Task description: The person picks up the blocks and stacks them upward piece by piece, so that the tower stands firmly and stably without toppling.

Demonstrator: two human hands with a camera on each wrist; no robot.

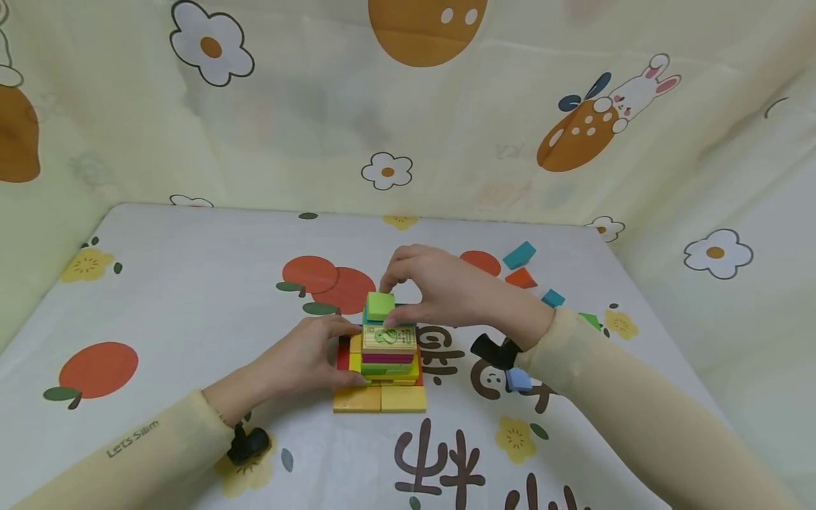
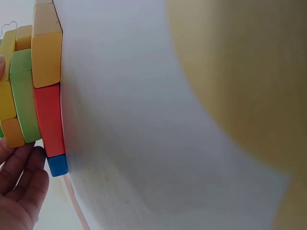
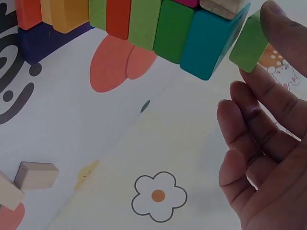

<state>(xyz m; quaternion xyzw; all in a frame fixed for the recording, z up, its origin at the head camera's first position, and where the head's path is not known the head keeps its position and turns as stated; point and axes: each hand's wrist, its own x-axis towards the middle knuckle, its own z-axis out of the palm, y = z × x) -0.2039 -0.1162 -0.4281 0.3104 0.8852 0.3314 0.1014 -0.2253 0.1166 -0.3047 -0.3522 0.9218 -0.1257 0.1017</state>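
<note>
A stepped stack of coloured wooden blocks stands in the middle of the table. At its top, my right hand pinches a light green block between thumb and index finger; the other fingers curl loosely below. The green block is at the edge of a teal block; whether it bears weight there, I cannot tell. My left hand holds the lower stack from its left side, thumb at the front and fingers at the back. In the left wrist view, its fingertips sit by an orange block; most of the thumb is out of frame.
Loose blocks lie to the right: a teal one, an orange-red one, a second teal one, a green one. A blue block lies below the right wrist. A patterned cloth hangs behind the table.
</note>
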